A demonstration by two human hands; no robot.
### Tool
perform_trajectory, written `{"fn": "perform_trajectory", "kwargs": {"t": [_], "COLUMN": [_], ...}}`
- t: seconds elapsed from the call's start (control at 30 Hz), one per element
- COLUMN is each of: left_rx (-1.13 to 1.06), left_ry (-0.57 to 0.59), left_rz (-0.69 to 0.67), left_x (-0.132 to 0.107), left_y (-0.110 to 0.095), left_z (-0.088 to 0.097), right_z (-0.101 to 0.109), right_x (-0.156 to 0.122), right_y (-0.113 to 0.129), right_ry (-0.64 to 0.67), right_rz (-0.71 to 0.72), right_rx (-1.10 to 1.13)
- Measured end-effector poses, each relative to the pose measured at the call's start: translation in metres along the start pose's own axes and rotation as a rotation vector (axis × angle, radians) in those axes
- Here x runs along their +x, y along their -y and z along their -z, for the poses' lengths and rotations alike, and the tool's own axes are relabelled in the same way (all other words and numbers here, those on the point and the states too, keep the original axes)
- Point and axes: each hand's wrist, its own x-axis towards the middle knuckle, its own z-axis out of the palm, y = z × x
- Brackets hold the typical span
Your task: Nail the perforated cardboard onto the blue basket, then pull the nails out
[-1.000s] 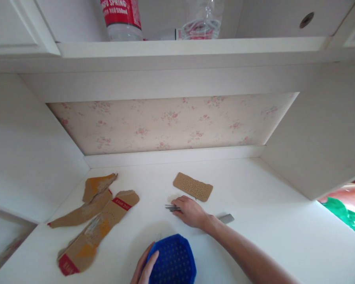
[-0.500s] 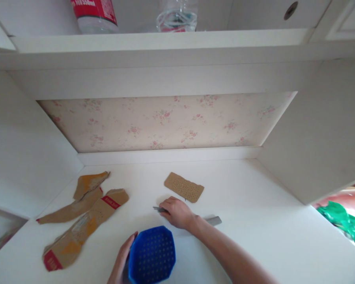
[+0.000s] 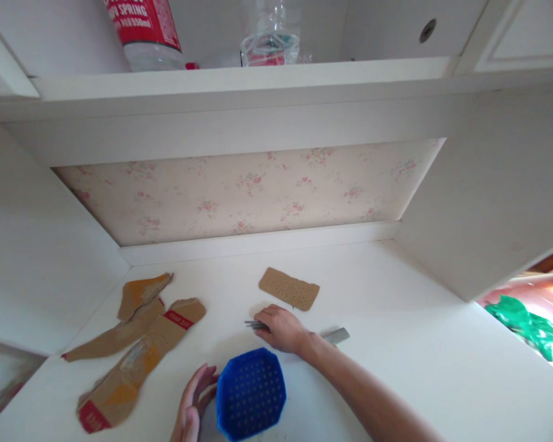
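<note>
My right hand (image 3: pixel 282 328) rests on the white desk (image 3: pixel 396 331), its fingers closed over a small bunch of thin grey metal pins (image 3: pixel 254 325) whose ends stick out to the left. A grey flat piece (image 3: pixel 337 335) shows just behind my right wrist. Beside my left hand (image 3: pixel 194 402), at the bottom edge, stands a blue perforated holder (image 3: pixel 251 393); the fingers are apart and touch its left side. A small brown perforated cardboard piece (image 3: pixel 289 288) lies just beyond my right hand.
Torn brown cardboard pieces (image 3: pixel 138 344) lie on the desk's left side. Above, a shelf holds a red-labelled bottle (image 3: pixel 145 31) and a clear bottle (image 3: pixel 270 37). Floral wallpaper (image 3: pixel 249 190) backs the niche; a white side panel (image 3: pixel 498 184) stands at the right. Something green (image 3: pixel 523 319) lies beyond it.
My left hand has slid off the blue holder's side and its fingers have spread. The holder sits slightly to the right. My right hand stays over the pins.
</note>
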Motion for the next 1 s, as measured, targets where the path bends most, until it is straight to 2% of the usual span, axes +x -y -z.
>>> {"fn": "perform_trajectory", "kwargs": {"t": [0.17, 0.37, 0.5, 0.6, 0.7, 0.8, 0.9, 1.0], "left_rx": [-0.054, -0.028, 0.001, 0.122, 0.297, 0.409, 0.466, 0.470], "left_ry": [-0.011, 0.023, -0.007, -0.025, 0.027, 0.063, 0.162, 0.263], "left_rz": [0.099, 0.154, 0.186, 0.193, 0.213, 0.233, 0.266, 0.280], "left_x": [0.024, 0.051, 0.051, 0.044, 0.041, 0.046, 0.054, 0.060], "left_y": [-0.005, -0.024, -0.029, -0.027, -0.025, -0.028, -0.035, -0.038], "left_z": [0.007, 0.028, 0.039, 0.046, 0.050, 0.045, 0.029, 0.011], "right_z": [0.000, 0.002, 0.009, 0.021, 0.035, 0.041, 0.028, -0.002], "right_x": [0.001, 0.005, 0.005, -0.002, -0.023, -0.059, -0.097, -0.122], "right_y": [0.003, 0.008, 0.011, 0.017, 0.030, 0.054, 0.082, 0.102], "right_ry": [-0.017, -0.016, -0.049, -0.160, -0.321, -0.520, -0.654, -0.678], "right_rz": [-0.028, -0.055, -0.088, -0.192, -0.337, -0.517, -0.695, -0.820], "right_rx": [0.016, 0.047, 0.102, 0.165, 0.255, 0.346, 0.460, 0.567]}}
